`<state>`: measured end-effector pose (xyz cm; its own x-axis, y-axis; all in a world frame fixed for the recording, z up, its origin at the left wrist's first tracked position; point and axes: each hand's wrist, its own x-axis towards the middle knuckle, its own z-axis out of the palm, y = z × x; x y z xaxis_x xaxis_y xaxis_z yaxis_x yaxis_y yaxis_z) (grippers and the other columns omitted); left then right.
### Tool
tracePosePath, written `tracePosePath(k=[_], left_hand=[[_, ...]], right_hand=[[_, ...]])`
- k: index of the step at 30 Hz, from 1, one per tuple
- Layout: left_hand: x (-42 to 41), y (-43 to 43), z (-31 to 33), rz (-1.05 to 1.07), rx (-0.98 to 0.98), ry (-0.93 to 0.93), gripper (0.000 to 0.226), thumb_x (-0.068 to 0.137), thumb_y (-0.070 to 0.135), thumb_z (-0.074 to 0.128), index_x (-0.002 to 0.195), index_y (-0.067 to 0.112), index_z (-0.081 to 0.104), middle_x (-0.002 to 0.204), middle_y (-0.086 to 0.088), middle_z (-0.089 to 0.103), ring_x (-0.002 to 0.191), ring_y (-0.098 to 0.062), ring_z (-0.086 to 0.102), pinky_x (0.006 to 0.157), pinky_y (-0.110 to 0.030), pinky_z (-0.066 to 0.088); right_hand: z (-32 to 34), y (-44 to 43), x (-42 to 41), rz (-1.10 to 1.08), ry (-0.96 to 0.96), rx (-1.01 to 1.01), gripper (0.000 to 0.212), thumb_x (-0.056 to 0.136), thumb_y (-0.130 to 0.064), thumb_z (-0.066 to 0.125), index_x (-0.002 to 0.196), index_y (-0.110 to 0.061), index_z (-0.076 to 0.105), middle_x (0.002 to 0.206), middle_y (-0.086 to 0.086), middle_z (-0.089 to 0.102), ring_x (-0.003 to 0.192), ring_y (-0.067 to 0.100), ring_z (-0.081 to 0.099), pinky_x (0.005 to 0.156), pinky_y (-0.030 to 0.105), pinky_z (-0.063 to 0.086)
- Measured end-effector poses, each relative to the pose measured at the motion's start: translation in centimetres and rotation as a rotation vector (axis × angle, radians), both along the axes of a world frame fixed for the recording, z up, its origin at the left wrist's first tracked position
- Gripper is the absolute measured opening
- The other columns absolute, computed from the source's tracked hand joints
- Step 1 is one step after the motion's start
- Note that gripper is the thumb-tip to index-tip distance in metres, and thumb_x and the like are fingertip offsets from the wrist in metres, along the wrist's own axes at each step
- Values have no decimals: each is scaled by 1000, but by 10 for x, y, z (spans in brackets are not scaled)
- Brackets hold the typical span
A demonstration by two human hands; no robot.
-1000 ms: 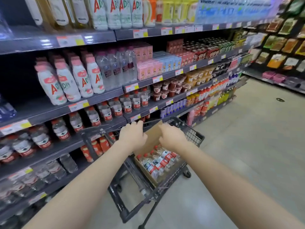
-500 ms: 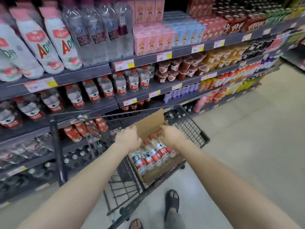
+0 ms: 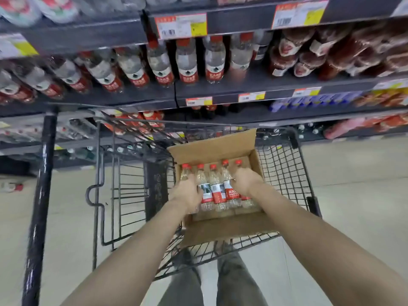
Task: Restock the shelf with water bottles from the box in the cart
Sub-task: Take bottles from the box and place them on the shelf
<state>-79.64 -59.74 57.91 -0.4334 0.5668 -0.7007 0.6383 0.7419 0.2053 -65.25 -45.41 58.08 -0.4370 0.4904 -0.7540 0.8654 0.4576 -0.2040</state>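
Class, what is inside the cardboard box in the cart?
Five red-capped water bottles side by side. The left hand and right hand cover the outer two; anything beneath is hidden.

Seemingly five water bottles; one box; one cart; two hands.

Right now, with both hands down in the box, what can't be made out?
Head view only.
Fingertips of the left hand and right hand: hidden under the hands among the bottles, so the grip is unclear.
Floor of the box: covered by bottles; a lower layer cannot be told.
The price tags: blurred, unreadable.
The goods on the top shelf: cut off by the upper edge.
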Motion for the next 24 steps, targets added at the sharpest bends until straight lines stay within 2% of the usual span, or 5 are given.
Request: tracePosePath(k=[9,13,17,21,24], left_hand=[[14,41,-91,89,-63,-117,59,104,41,52,156,20,34,103,-10,72,86,-29,74,81,-44,63],[11,60,-141,67,-113,-110,59,106,44,49,156,17,35,123,-16,65,119,-33,61,98,-43,53],[11,70,-190,-26,-169,-9,64,102,54,48,154,18,40,169,-18,23,156,-40,18,128,-53,15],[16,76,-229,-95,-119,69,69,98,57,50,153,16,44,165,-17,22,149,-42,22,127,-53,16],[19,78,-250,-88,-109,86,71,98,59,47,154,15,42,171,-18,7,155,-43,8,129,-57,5]], right_hand=[[-110,48,-8,-113,-2,-97,21,103,-29,59,101,-9,63,73,2,65,61,15,64,46,23,42],[-160,62,-14,-126,67,-86,21,103,-32,58,107,-13,63,84,2,70,72,19,69,61,29,53],[-212,65,-14,-80,53,-73,21,103,-32,58,108,-12,64,87,7,71,64,13,62,57,27,49],[-249,67,-15,36,-13,-42,31,99,-45,59,114,-20,67,107,6,75,107,27,67,105,39,46],[-261,68,-19,69,-68,8,64,89,-69,61,131,-22,59,128,6,66,138,34,39,114,46,29]])
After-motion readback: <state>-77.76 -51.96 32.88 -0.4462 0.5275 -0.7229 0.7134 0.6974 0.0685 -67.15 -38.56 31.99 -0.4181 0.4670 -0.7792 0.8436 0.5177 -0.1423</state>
